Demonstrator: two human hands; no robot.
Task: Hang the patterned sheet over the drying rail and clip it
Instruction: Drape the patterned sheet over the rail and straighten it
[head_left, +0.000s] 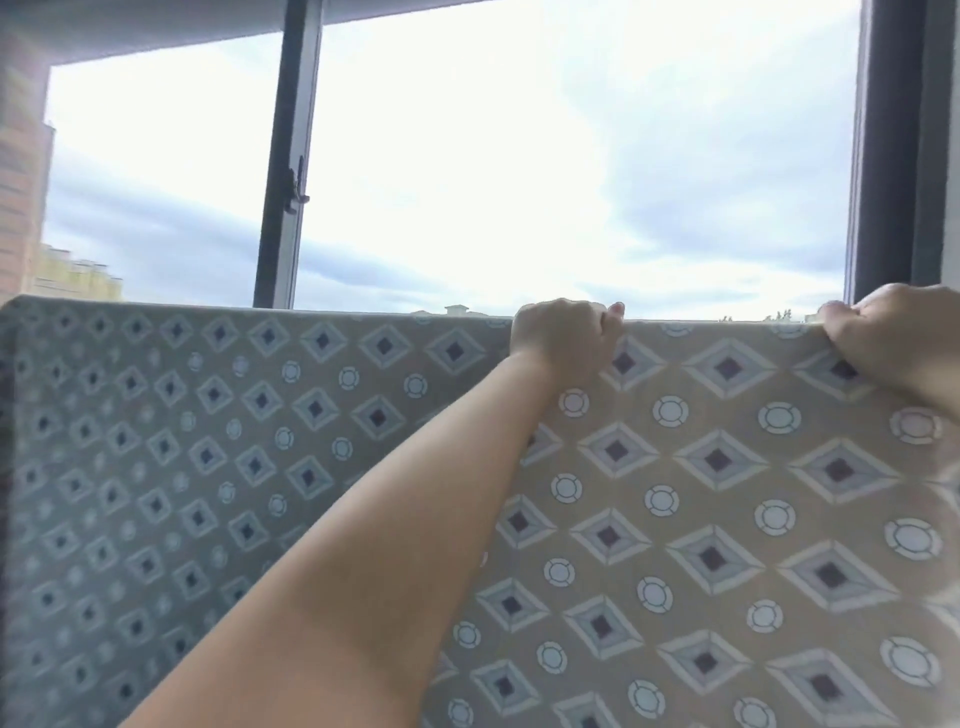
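Two hands hold the top fold of the patterned sheet (675, 493). The left hand (563, 338) has its grip closed on the fold, fingers curled over the top, forearm reaching up from the lower left of the view. The right hand (898, 343), partly cut off at the right edge of the view, is likewise closed on the fold, pinching it so that small creases gather under the fingers. The hands are well apart along the same top line.

Progress, judged from how the cloth lies: the sheet is already draped, its top edge running straight and level across the view, which suggests a rail beneath. The rail itself is hidden by the cloth. No clip is visible anywhere along the fold or in either hand, so clipping appears not yet done. What seems left: smooth the fold at the right end, then clip.

Material: thin woven cloth, matte, with a repeating print of diamonds with dark centres and pale rings. Tan where light falls on the right half, grey-green on the left half. It hangs flat, with a rounded corner at upper left.

Behind: window frame (283, 171) with dark uprights, cloudy sky, distant buildings.
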